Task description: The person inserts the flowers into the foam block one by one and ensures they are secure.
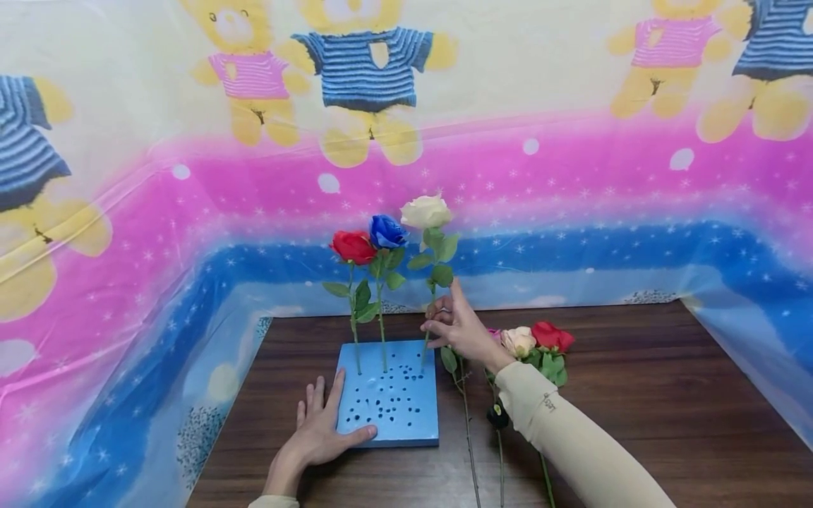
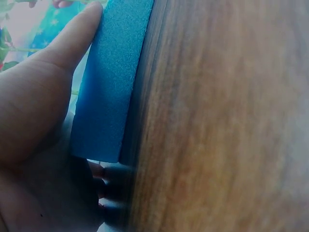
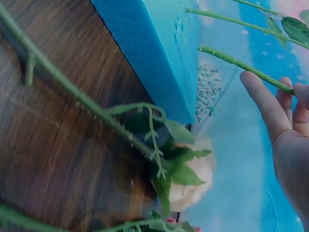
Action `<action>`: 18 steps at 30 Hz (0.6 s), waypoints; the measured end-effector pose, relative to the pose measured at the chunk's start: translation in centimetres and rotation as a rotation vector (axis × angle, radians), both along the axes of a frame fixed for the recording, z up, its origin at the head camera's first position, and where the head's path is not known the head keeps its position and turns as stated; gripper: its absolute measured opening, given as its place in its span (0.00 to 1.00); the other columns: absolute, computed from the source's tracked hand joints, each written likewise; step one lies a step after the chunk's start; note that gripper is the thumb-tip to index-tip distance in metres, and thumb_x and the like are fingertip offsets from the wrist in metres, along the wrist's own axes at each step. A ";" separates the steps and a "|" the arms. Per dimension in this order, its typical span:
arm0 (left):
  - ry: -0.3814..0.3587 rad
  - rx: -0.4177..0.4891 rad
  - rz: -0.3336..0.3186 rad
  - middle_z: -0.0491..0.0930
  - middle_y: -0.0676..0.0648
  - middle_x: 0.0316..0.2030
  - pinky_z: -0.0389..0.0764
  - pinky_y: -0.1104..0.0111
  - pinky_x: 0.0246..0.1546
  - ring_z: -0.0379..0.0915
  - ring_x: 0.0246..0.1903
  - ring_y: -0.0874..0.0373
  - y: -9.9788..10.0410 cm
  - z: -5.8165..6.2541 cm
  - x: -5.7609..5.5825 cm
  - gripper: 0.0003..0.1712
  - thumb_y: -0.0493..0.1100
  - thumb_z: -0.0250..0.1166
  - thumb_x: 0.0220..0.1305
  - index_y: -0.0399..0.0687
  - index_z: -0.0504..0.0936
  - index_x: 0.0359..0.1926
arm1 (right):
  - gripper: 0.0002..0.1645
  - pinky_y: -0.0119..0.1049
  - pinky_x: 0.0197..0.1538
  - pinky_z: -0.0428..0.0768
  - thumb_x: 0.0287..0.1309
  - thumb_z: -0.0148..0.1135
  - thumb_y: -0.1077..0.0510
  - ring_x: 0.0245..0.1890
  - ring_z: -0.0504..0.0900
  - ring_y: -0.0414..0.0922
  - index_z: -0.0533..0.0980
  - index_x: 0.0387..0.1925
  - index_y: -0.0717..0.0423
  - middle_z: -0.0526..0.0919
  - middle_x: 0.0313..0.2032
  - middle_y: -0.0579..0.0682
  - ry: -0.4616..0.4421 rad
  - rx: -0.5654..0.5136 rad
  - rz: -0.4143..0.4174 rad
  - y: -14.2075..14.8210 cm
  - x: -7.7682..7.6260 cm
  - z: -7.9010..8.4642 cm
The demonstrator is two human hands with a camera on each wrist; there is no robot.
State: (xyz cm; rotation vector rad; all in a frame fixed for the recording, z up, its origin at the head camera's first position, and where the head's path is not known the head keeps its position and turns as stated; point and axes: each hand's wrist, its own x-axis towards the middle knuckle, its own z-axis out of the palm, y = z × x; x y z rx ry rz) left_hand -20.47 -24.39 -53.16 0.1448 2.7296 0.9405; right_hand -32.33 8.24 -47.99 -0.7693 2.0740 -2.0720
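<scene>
Standing nearly upright at the far right of the blue, hole-dotted foam block (image 1: 396, 391), the leafy-stemmed white rose (image 1: 444, 247) is being pinched in the grip of the nearer right hand (image 1: 464, 328); the block's left is being touched by the left hand (image 1: 317, 427), fingers spread.

Comes to one left hand (image 1: 317, 423) and one right hand (image 1: 466, 328), with two pale sleeves (image 1: 581, 434). Includes one tabletop (image 1: 635, 395) and one blue block (image 1: 413, 437), with holes (image 1: 409, 424) too many and too small for a sure tally. Tallies three upright: one red rose (image 1: 356, 247), one blue rose (image 1: 387, 231), one white rose (image 1: 425, 212). Tallies three lying: one pink bloom (image 1: 494, 334), one cream bloom (image 1: 518, 341), one second red bloom (image 1: 552, 337). Adds five printed bears (image 1: 370, 67), some only partly in view.
</scene>
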 end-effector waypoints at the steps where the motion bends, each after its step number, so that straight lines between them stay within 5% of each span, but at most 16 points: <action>1: 0.001 -0.001 0.001 0.27 0.23 0.87 0.26 0.26 0.81 0.16 0.85 0.24 0.0 0.0 0.0 0.77 0.74 0.77 0.64 0.53 0.36 0.93 | 0.66 0.60 0.48 0.93 0.81 0.56 0.74 0.53 0.88 0.56 0.26 0.90 0.25 0.77 0.55 0.64 0.000 -0.003 0.000 -0.2 -0.1 -0.1; 8: -0.002 -0.001 0.001 0.27 0.23 0.87 0.27 0.26 0.81 0.16 0.85 0.24 0.0 0.0 0.0 0.77 0.74 0.77 0.64 0.53 0.36 0.93 | 0.53 0.59 0.46 0.93 0.80 0.55 0.76 0.56 0.85 0.68 0.49 0.86 0.28 0.76 0.54 0.64 0.017 -0.016 0.010 -1.4 -0.5 -0.3; 14: -0.005 0.008 0.002 0.27 0.24 0.87 0.27 0.26 0.81 0.16 0.85 0.24 0.0 0.2 0.1 0.77 0.74 0.77 0.64 0.53 0.36 0.93 | 0.52 0.58 0.47 0.94 0.81 0.54 0.74 0.54 0.87 0.60 0.52 0.85 0.23 0.76 0.54 0.64 0.027 0.016 -0.007 -2.0 -0.7 -0.5; 18: -0.005 0.010 0.001 0.27 0.24 0.87 0.27 0.26 0.81 0.16 0.85 0.24 0.0 0.1 0.1 0.77 0.74 0.77 0.64 0.53 0.37 0.93 | 0.52 0.58 0.47 0.93 0.82 0.55 0.73 0.55 0.86 0.64 0.52 0.86 0.22 0.76 0.54 0.64 0.029 0.039 -0.007 -2.3 -0.8 -0.6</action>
